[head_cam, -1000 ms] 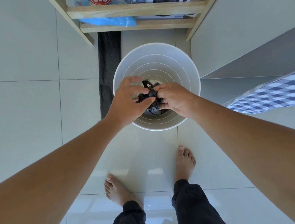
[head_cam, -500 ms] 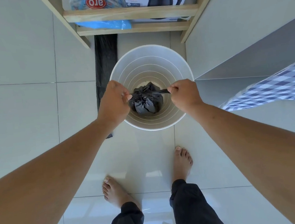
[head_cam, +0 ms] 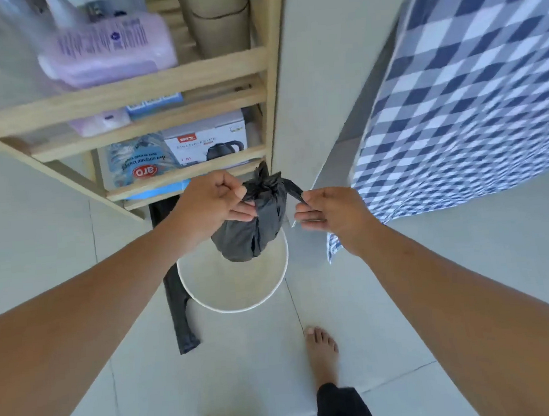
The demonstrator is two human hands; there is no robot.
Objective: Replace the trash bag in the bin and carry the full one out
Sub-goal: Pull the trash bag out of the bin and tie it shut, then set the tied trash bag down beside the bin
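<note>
The full black trash bag point(head_cam: 251, 227), tied at the top, hangs in the air above the white round bin point(head_cam: 240, 286). My left hand point(head_cam: 215, 206) pinches the bag's left handle at the knot. My right hand point(head_cam: 327, 212) pinches the right handle strip, pulled out to the side. The bin stands on the floor below with no bag visible inside. A flat empty black bag point(head_cam: 179, 307) lies on the floor tiles along the bin's left side.
A wooden shelf rack point(head_cam: 171, 81) behind the bin holds a kettle box point(head_cam: 208, 140), a blue packet and purple packs. A blue checked cloth point(head_cam: 467, 87) hangs at the right over a table edge. My bare feet stand on pale tiles in front of the bin.
Both hands have lifted the tied bag up out of the bin, and my head has tilted up, bringing more of the shelf into view.
</note>
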